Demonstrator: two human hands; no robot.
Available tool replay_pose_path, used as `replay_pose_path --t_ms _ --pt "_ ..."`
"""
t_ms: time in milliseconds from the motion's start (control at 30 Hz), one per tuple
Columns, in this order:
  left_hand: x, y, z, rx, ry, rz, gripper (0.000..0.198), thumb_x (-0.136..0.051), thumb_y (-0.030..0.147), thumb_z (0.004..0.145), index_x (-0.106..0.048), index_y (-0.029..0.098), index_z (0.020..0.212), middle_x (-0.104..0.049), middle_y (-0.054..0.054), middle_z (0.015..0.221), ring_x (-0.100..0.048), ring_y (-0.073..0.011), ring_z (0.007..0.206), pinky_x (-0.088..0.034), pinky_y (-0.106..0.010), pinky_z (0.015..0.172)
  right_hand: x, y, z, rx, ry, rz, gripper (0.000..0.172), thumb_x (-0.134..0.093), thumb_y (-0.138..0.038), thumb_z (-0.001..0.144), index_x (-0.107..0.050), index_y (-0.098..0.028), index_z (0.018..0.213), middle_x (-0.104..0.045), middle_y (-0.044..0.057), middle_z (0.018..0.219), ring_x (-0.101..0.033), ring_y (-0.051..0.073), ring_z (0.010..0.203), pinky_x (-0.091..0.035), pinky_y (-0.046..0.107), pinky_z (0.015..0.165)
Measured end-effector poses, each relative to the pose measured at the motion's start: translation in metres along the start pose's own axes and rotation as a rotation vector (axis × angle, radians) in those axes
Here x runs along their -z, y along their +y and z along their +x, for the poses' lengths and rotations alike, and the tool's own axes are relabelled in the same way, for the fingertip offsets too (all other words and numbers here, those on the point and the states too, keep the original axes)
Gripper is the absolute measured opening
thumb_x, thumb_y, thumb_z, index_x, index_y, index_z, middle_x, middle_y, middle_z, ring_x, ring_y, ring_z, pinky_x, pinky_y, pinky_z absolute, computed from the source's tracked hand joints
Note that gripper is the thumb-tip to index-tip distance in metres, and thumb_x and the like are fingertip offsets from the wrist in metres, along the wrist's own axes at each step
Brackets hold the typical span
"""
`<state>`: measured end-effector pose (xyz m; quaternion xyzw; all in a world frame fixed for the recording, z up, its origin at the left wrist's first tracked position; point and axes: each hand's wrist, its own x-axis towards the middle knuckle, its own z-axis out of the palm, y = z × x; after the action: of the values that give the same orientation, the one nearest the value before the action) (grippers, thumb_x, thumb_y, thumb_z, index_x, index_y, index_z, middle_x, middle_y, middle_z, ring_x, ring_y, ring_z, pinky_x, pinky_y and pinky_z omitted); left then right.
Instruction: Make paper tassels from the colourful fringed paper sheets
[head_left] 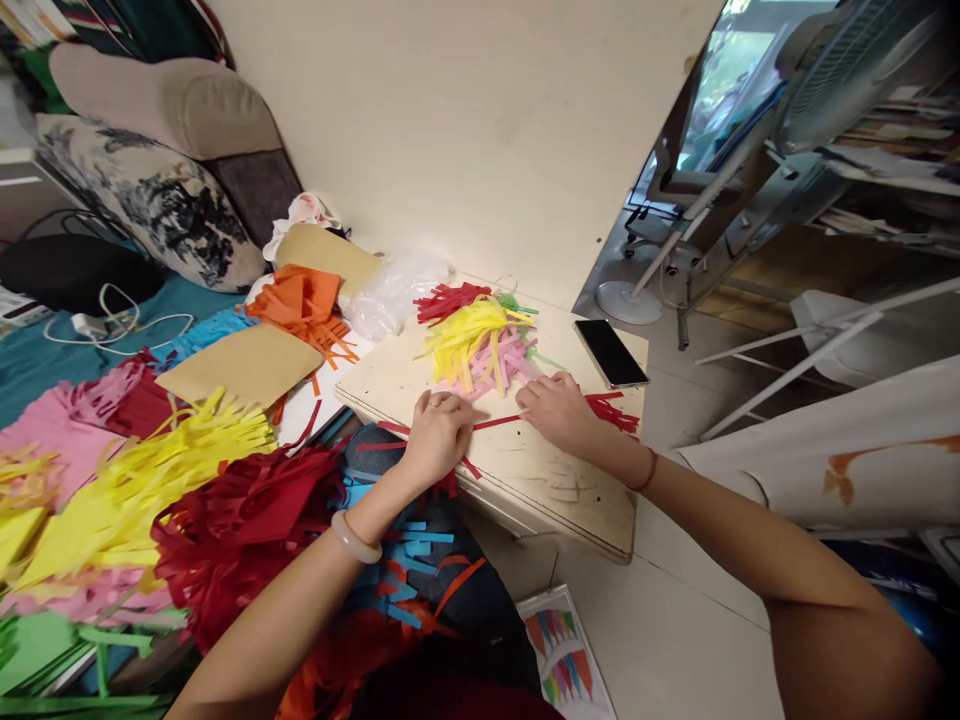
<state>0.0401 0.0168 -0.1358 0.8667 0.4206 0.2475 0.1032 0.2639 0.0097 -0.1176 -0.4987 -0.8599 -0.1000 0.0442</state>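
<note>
My left hand (437, 435), with fingers curled in and a pale bangle on its wrist, holds a thin red strip (497, 423) over the small cream table (555, 480). My right hand (559, 412) is closed on the same strip, which runs between the two hands. Just beyond them lies a pile of fringed pieces: yellow (472, 335), pink (501, 362), red (454, 300) and a little green. More red fringe (616, 412) sits past my right hand. Loose red strip ends (471, 467) stick out below my left hand. The fingertips are partly hidden.
A black phone (611, 353) lies at the table's right. To the left, bundles of fringe in yellow (142, 490), dark red (244, 540) and orange (300, 300) cover the sofa. A brown envelope (240, 365) rests among them. A standing fan (847, 90) is at the right.
</note>
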Motion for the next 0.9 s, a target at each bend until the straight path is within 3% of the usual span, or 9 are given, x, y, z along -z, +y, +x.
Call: replay_pose_path --t_ms 100,167,367,500,600,767,833,900 --pt "-0.003 0.003 -0.004 -0.074 0.017 0.118 0.023 -0.057 0.016 0.084 -0.074 0.03 0.092 -0.065 -0.004 0.089 -0.051 -0.0265 0.103 -0.026 -0.058 0.105 -0.007 -0.003 -0.007 0.223 0.111 -0.042 0.033 -0.045 -0.014 0.093 -0.059 -0.026 0.12 -0.061 0.007 0.126 -0.05 0.025 0.118 -0.025 0.047 0.1" --pt "-0.005 0.003 -0.007 -0.099 0.03 0.177 0.023 -0.059 0.015 0.084 -0.074 0.03 0.092 -0.065 -0.004 0.089 -0.051 -0.0269 0.104 -0.024 -0.061 0.106 -0.011 -0.002 -0.015 0.329 0.143 -0.059 0.036 -0.046 -0.013 0.092 -0.057 -0.028 0.124 -0.056 0.005 0.134 -0.044 0.025 0.127 -0.022 0.048 0.104" --pt "-0.001 0.005 -0.005 -0.158 0.017 0.293 0.021 -0.057 0.014 0.085 -0.073 0.027 0.088 -0.066 -0.005 0.089 -0.052 -0.0276 0.104 -0.024 -0.063 0.106 -0.006 0.018 -0.029 0.305 0.12 -0.033 0.031 -0.047 -0.013 0.092 -0.062 -0.026 0.116 -0.056 0.004 0.135 -0.038 0.028 0.133 -0.023 0.05 0.104" --pt "0.0 0.016 0.012 -0.261 -0.093 0.402 0.018 -0.055 0.011 0.085 -0.072 0.016 0.08 -0.067 -0.009 0.082 -0.057 -0.0282 0.098 -0.029 -0.063 0.105 0.0 0.017 -0.009 0.275 0.023 0.085 0.027 -0.042 -0.016 0.096 -0.068 -0.018 0.092 -0.07 0.007 0.102 -0.057 0.02 0.104 -0.031 0.046 0.098" --pt "-0.005 0.028 0.025 -0.333 -0.118 0.448 0.018 -0.054 0.007 0.084 -0.071 0.009 0.079 -0.068 -0.013 0.08 -0.062 -0.028 0.091 -0.035 -0.061 0.101 0.004 0.004 0.009 0.261 -0.017 0.103 0.03 -0.042 -0.013 0.094 -0.067 -0.015 0.078 -0.069 0.007 0.08 -0.058 0.017 0.084 -0.038 0.04 0.091" --pt "-0.007 0.034 0.025 -0.409 -0.076 0.42 0.016 -0.054 0.007 0.085 -0.069 0.007 0.079 -0.07 -0.012 0.074 -0.067 -0.0221 0.077 -0.047 -0.048 0.095 0.02 -0.014 0.005 0.143 -0.044 0.182 0.022 -0.049 -0.019 0.09 -0.068 -0.009 0.086 -0.07 0.013 0.085 -0.062 0.021 0.082 -0.044 0.039 0.083" --pt "0.002 0.028 0.017 -0.433 -0.053 0.397 0.018 -0.051 0.008 0.089 -0.069 0.009 0.089 -0.071 -0.01 0.078 -0.068 -0.0183 0.076 -0.049 -0.042 0.095 0.03 -0.015 -0.001 0.114 -0.076 0.255 0.029 -0.047 -0.03 0.093 -0.068 -0.009 0.093 -0.071 0.01 0.084 -0.064 0.018 0.076 -0.048 0.032 0.074" --pt "0.015 0.021 0.006 -0.48 0.064 0.314 0.023 -0.046 0.011 0.093 -0.066 0.011 0.103 -0.073 -0.011 0.092 -0.07 -0.017 0.084 -0.05 -0.039 0.096 0.043 -0.015 -0.005 0.116 -0.207 0.504 0.04 -0.038 -0.039 0.097 -0.069 -0.013 0.095 -0.072 0.006 0.083 -0.066 0.014 0.073 -0.049 0.025 0.068"
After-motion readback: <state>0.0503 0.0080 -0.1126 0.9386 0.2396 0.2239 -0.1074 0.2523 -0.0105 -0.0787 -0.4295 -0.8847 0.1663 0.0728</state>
